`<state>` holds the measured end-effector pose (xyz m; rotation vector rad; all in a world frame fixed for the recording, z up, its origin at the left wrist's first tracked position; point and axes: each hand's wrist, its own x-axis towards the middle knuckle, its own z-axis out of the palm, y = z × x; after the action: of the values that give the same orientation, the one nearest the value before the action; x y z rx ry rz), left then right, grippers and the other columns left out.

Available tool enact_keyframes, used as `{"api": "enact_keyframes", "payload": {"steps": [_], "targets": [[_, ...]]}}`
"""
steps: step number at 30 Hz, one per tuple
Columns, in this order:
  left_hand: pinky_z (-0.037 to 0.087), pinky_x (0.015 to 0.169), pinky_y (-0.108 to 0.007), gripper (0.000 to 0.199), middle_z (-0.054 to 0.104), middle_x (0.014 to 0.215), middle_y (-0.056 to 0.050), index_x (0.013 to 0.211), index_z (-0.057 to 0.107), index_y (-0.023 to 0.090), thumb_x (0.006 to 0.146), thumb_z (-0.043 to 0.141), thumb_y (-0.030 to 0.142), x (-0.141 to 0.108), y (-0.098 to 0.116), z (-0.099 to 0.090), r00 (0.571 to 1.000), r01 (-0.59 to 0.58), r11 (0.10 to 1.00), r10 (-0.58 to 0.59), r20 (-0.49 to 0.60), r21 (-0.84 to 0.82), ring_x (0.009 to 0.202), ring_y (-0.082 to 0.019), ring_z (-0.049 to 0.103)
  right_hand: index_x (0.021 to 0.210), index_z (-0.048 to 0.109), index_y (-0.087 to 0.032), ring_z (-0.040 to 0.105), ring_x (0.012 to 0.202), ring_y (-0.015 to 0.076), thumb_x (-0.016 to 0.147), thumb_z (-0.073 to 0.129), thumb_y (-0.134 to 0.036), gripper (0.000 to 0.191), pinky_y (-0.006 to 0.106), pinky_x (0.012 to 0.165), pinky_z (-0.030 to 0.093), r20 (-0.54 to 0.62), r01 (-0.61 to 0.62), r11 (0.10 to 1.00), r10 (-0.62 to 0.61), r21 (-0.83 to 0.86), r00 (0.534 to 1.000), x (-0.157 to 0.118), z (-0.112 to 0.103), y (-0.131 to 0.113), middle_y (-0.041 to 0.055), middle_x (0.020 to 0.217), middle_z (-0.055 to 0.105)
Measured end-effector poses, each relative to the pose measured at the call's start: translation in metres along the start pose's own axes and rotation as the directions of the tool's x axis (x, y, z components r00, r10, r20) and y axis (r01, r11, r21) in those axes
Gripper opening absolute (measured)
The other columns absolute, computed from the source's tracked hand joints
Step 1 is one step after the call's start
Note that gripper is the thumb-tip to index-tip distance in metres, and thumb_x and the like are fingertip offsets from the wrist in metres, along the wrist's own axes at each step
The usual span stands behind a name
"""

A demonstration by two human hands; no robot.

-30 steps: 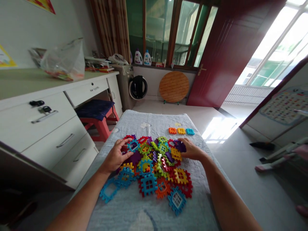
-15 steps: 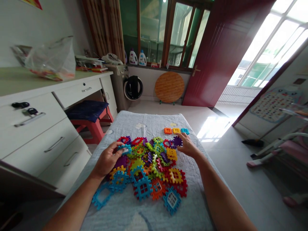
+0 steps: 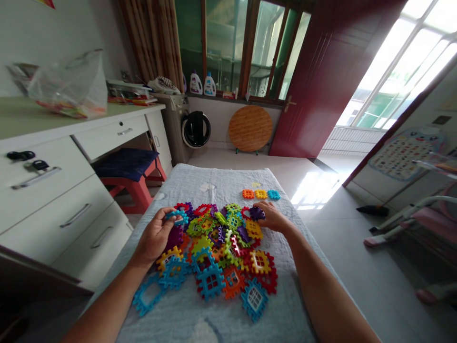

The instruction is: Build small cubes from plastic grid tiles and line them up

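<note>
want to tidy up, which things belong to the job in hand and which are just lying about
Job in hand:
- blue tile, in left hand
- purple tile, in right hand
- tile pile
- row of three tiles
- cloth under them

Just lying about:
- bag
- keys
- stool
- bottles
- round board

left hand (image 3: pixel 153 237) and blue piece (image 3: pixel 181 217) shifted leftward, right hand (image 3: pixel 274 217) and purple piece (image 3: pixel 256 213) drawn inward

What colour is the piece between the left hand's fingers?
Blue, clearest in the head view.
</note>
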<state>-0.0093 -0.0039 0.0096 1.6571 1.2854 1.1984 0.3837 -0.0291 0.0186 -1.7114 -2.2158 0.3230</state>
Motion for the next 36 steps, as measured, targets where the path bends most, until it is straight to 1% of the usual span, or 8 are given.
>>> {"api": "enact_keyframes", "payload": {"steps": [6, 11, 14, 17, 22, 25, 30, 36], "targets": [[0.05, 0.083, -0.033, 0.034, 0.062, 0.088, -0.001, 0.106, 0.049, 0.023, 0.085, 0.048, 0.05, 0.001, 0.0, -0.001, 1.0, -0.015, 0.997, 0.017, -0.023, 0.076, 0.086, -0.02, 0.063, 0.117, 0.056, -0.015, 0.049, 0.104, 0.0254, 0.062, 0.061, -0.018, 0.055, 0.038, 0.093, 0.036, -0.011, 0.001, 1.0, -0.001, -0.013, 1.0, 0.001, 0.002, -0.001, 0.011, 0.111, 0.056], [0.052, 0.076, -0.032, 0.035, 0.063, 0.088, -0.001, 0.109, 0.05, 0.022, 0.082, 0.052, 0.044, -0.003, 0.004, 0.0, 0.998, -0.016, 0.994, 0.01, 0.061, 0.108, 0.078, -0.018, 0.064, 0.106, 0.06, -0.016, 0.051, 0.097, 0.0259, 0.06, 0.066, -0.024, 0.047, 0.037, 0.086, 0.038, -0.045, -0.073, 0.995, 0.069, -0.074, 0.997, 0.003, -0.006, -0.004, 0.0096, 0.102, 0.058], [0.053, 0.079, -0.035, 0.041, 0.062, 0.101, -0.005, 0.116, 0.047, 0.022, 0.079, 0.056, 0.039, -0.006, 0.007, 0.001, 0.992, -0.046, 0.995, 0.035, 0.123, 0.089, 0.089, -0.02, 0.064, 0.109, 0.06, -0.018, 0.051, 0.096, 0.0255, 0.063, 0.065, -0.026, 0.048, 0.037, 0.085, 0.036, -0.146, -0.103, 0.99, 0.088, -0.096, 0.985, 0.018, -0.019, -0.008, 0.0086, 0.102, 0.06], [0.053, 0.081, -0.037, 0.046, 0.061, 0.106, -0.007, 0.123, 0.044, 0.022, 0.08, 0.055, 0.036, -0.008, 0.01, 0.0, 0.983, -0.027, 0.995, 0.01, 0.182, 0.092, 0.092, -0.021, 0.064, 0.116, 0.057, -0.02, 0.05, 0.098, 0.026, 0.064, 0.066, -0.029, 0.054, 0.037, 0.086, 0.035, -0.21, -0.091, 0.99, 0.066, -0.109, 0.975, 0.049, -0.028, -0.018, 0.0079, 0.106, 0.061], [0.046, 0.095, -0.041, 0.028, 0.062, 0.108, -0.008, 0.103, 0.057, 0.021, 0.077, 0.054, 0.031, -0.006, 0.015, -0.005, 0.966, -0.138, 0.966, 0.083, 0.243, 0.218, 0.105, -0.024, 0.058, 0.115, 0.059, -0.022, 0.049, 0.101, 0.0286, 0.065, 0.066, -0.033, 0.052, 0.039, 0.086, 0.033, -0.123, -0.073, 0.978, 0.05, -0.194, 0.991, 0.106, -0.016, -0.037, 0.0081, 0.106, 0.062], [0.043, 0.099, -0.039, 0.021, 0.062, 0.107, -0.007, 0.093, 0.061, 0.021, 0.075, 0.053, 0.028, -0.005, 0.014, -0.008, 0.957, -0.216, 0.939, 0.149, 0.247, 0.269, 0.108, -0.025, 0.056, 0.118, 0.057, -0.022, 0.048, 0.104, 0.0307, 0.065, 0.066, -0.033, 0.055, 0.04, 0.085, 0.034, -0.037, -0.077, 0.972, 0.071, -0.222, 0.997, 0.125, -0.001, -0.043, 0.0091, 0.11, 0.062], [0.045, 0.096, -0.036, 0.024, 0.063, 0.108, -0.006, 0.097, 0.063, 0.022, 0.075, 0.052, 0.025, -0.004, 0.01, -0.01, 0.958, -0.23, 0.93, 0.165, 0.237, 0.285, 0.106, -0.023, 0.058, 0.112, 0.063, -0.023, 0.049, 0.104, 0.0325, 0.059, 0.073, -0.032, 0.055, 0.04, 0.083, 0.037, 0.067, -0.059, 0.973, 0.075, -0.222, 0.995, 0.134, 0.01, -0.038, 0.0092, 0.113, 0.061], [0.043, 0.099, -0.037, 0.033, 0.062, 0.11, -0.006, 0.103, 0.061, 0.022, 0.071, 0.051, 0.022, -0.006, 0.012, -0.011, 0.959, -0.225, 0.919, 0.15, 0.239, 0.323, 0.109, -0.024, 0.056, 0.127, 0.053, -0.022, 0.05, 0.107, 0.0276, 0.069, 0.068, -0.034, 0.062, 0.034, 0.084, 0.041, 0.09, -0.057, 0.978, 0.077, -0.199, 0.993, 0.14, -0.009, -0.026, 0.0082, 0.125, 0.057]]}}
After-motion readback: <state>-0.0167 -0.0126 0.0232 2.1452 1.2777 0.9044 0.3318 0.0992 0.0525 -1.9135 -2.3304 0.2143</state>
